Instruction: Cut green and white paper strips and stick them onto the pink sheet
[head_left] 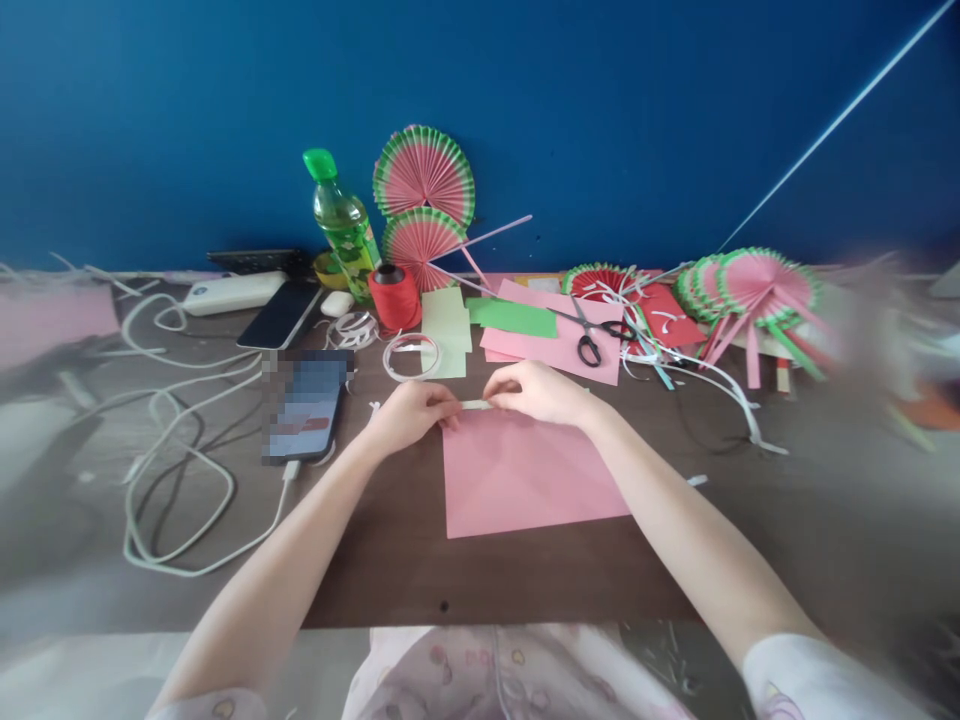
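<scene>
A pink sheet of paper (529, 475) lies flat on the dark table in front of me. Along its far edge runs a narrow pale strip (474, 405), possibly paper or tape. My left hand (412, 410) pinches the strip near the sheet's far left corner. Close beside it, my right hand (536, 392) has its thumb and fingers closed on the same strip, hiding part of the far edge. Just beyond my left hand is a roll of clear tape (412, 372). Pale green paper (445, 335) lies past the gap between my hands.
Scissors (589, 347) rest on pink and green paper behind my right hand. Pleated watermelon-coloured fans (424, 180) lean on the blue wall. A red thread spool (395, 300) and a green-capped bottle (343, 225) stand nearby. A phone (306, 410) with a white cable (184, 570) is left.
</scene>
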